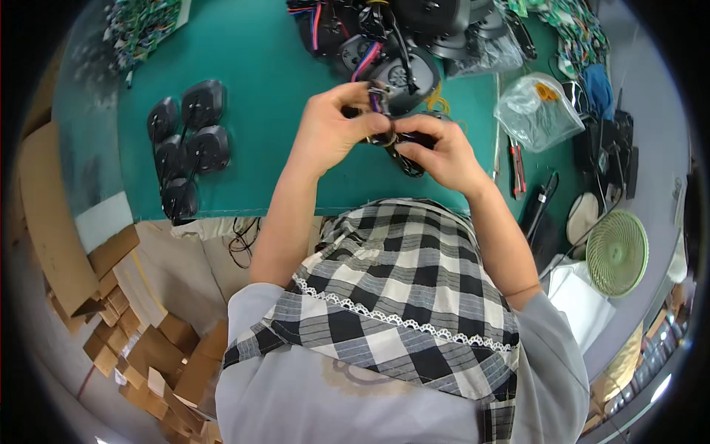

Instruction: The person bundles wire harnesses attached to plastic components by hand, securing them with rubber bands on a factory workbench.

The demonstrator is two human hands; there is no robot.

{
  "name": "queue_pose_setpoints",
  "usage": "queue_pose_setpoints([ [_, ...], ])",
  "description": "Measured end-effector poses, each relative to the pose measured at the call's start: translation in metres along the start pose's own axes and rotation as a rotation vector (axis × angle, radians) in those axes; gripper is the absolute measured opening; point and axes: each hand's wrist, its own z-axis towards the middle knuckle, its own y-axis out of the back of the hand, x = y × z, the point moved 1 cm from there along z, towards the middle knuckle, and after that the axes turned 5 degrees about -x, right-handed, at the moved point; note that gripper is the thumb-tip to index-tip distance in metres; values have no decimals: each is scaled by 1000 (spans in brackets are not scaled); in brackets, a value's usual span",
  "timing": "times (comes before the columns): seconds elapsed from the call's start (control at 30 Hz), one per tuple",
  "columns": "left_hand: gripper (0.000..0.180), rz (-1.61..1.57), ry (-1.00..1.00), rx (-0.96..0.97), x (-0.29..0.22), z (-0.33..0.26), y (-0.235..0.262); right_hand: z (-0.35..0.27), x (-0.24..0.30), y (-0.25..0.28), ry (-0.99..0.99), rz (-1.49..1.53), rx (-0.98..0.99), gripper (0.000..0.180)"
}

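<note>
Both of my hands meet over the front part of the green tabletop. Between them is a bundle of dark cable (408, 161), bent into loops. My left hand (336, 126) is closed, pinching the bundle's upper left part, where some purple wire shows. The fingers of my right hand (436, 149) are closed on its right side. Just beyond my hands lie dark rounded plastic housings (405, 78) with round grilles and red, blue and pink wires (365, 62). Yellow ties or bands (438, 100) lie beside them.
Several black housings with cords (203, 148) lie at the left. Green circuit boards with wires (144, 29) sit at the far left. Rightward are a clear plastic bag (538, 111), a red cutter (517, 169), a black pen-like tool (541, 203) and a green fan (617, 253). Cardboard boxes (159, 359) cover the lower left floor.
</note>
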Motion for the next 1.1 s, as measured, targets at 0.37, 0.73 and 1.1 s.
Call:
queue_pose_setpoints([
  [0.37, 55, -68, -151, 73, -12, -4, 7, 44, 63, -4, 18, -493, 193, 19],
  [0.73, 17, 835, -631, -547, -42, -18, 96, 87, 57, 20, -10, -17, -174, 24],
  [1.1, 21, 1934, -89, -980, -7, -79, 323, 242, 30, 143, 165, -805, -484, 34],
])
